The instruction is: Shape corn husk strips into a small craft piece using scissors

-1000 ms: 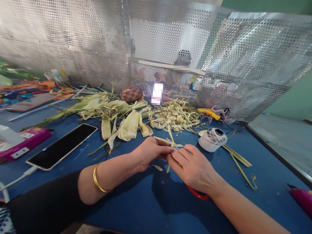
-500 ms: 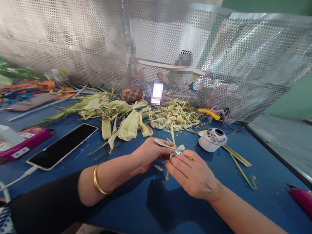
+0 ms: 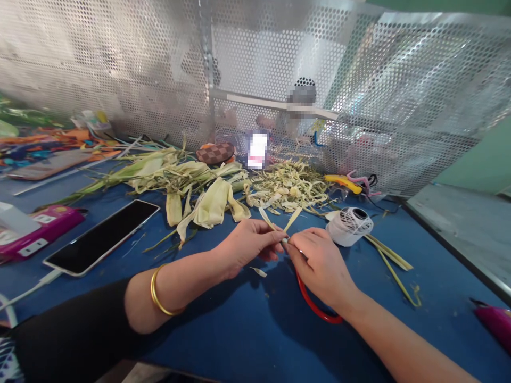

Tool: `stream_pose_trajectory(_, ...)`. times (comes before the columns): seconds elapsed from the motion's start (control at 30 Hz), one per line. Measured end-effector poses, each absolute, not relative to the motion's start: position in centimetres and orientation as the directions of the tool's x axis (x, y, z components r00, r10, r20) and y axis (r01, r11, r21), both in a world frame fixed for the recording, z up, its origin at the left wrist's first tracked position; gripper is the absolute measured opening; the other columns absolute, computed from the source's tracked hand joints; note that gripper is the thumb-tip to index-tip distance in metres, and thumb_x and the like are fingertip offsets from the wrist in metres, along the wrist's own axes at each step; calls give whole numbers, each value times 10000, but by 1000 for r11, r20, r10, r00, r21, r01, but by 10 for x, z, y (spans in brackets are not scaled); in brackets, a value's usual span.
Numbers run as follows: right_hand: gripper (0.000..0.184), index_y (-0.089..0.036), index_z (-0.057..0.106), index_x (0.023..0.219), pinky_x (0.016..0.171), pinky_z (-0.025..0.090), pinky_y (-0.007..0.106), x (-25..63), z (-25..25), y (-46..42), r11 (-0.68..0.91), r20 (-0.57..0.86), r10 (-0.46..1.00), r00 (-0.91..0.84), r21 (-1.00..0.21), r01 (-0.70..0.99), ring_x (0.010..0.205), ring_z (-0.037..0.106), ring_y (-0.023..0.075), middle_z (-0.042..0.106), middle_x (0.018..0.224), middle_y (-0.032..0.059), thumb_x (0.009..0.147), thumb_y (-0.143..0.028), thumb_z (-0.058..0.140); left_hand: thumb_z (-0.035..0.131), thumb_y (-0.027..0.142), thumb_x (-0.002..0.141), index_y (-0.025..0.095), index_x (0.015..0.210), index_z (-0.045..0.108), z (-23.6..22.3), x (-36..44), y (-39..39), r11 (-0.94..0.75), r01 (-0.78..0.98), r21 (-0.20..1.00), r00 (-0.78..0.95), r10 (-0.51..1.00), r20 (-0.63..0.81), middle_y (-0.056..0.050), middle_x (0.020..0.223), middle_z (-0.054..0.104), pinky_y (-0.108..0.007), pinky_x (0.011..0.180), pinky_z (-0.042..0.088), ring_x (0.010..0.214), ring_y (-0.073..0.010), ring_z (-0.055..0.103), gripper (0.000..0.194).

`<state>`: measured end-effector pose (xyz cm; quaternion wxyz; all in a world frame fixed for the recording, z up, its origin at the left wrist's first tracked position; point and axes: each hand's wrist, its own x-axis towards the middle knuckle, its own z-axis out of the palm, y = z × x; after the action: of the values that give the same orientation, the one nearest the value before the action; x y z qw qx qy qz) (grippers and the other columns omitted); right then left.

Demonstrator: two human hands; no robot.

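My left hand (image 3: 253, 242) is closed in a pinch on pale corn husk strips (image 3: 293, 219), whose ends spread upward in a V. Against its fingertips, my right hand (image 3: 321, 260) is closed as well, its thumb and forefinger at the base of the strips. A red handle (image 3: 313, 307) of what look like scissors curves out below the right palm; the blades are mostly covered by the fingers. Under the hands a small husk scrap (image 3: 259, 272) lies on the blue table (image 3: 239, 330). Just beyond my right hand stands a spool of white thread (image 3: 348, 227).
Behind lie large corn husks (image 3: 213, 205) and a heap of shredded husk (image 3: 293, 186), before a perforated metal screen (image 3: 259, 64). At left are a phone (image 3: 104, 236) and a magenta power strip (image 3: 43, 231). Husk stalks (image 3: 391, 252) lie right.
The husk strips have turned from lying partly crosswise to a V. My right hand has shifted slightly up and right, and the red handle has come into view beneath it.
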<state>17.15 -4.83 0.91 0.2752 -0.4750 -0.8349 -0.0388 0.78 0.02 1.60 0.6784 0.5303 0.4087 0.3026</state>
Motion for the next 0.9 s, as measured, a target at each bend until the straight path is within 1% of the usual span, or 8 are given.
stream_pose_trajectory(0.1,295,-206,367,605,677,343,286,169,13,-52,572,502,764,-406,-236,785,535,378,115,415,550,-42,888,-131,403,692,372,727,139,679,623,16,8,-1,241,25,970,488,844,-222,8,564,605,-214,495,422,459,-80,533,247)
stream_pose_trajectory(0.23,304,-213,291,597,647,337,273,167,17,-55,604,509,760,-404,-326,727,536,333,112,342,548,-54,863,-113,400,659,297,744,127,614,611,21,8,-3,239,19,971,469,856,-220,4,532,582,-220,481,400,426,-75,504,220)
stream_pose_trajectory(0.37,305,-215,286,592,643,347,269,165,18,-56,614,501,761,-413,-348,709,520,317,109,336,539,-59,847,-97,405,666,293,731,124,629,619,23,8,-3,287,-11,958,461,851,-250,3,530,575,-225,487,397,427,-75,497,203)
stream_pose_trajectory(0.5,298,-214,301,592,629,343,266,166,18,-55,566,487,793,-368,-364,739,530,358,114,362,535,-54,838,-94,418,676,378,729,132,612,595,22,6,0,295,-16,955,504,827,-247,-3,558,586,-230,503,416,462,-85,528,284)
stream_pose_trajectory(0.57,297,-213,301,597,629,336,269,166,17,-55,565,486,793,-367,-362,742,527,346,112,360,538,-56,852,-106,411,722,376,684,133,654,615,22,5,0,265,3,964,512,828,-229,3,560,586,-231,507,422,477,-91,538,267)
stream_pose_trajectory(0.67,296,-210,292,601,626,320,271,166,15,-56,594,489,773,-403,-338,730,528,320,110,338,546,-58,854,-105,403,737,288,663,127,717,641,22,6,-2,224,27,974,489,847,-209,24,525,560,-228,495,421,461,-89,524,195)
stream_pose_trajectory(0.8,276,-209,316,607,647,328,281,163,13,-58,651,499,730,-468,-297,699,542,324,111,363,567,-50,840,-83,393,692,213,690,120,692,633,23,9,-5,204,26,979,451,871,-193,36,486,528,-224,472,413,420,-78,490,111)
stream_pose_trajectory(0.9,278,-205,349,603,652,333,293,162,12,-58,648,494,727,-477,-266,713,546,332,114,390,568,-41,860,-105,385,716,232,672,121,687,630,20,9,-3,232,-5,973,431,878,-207,36,489,527,-221,477,416,422,-74,486,141)
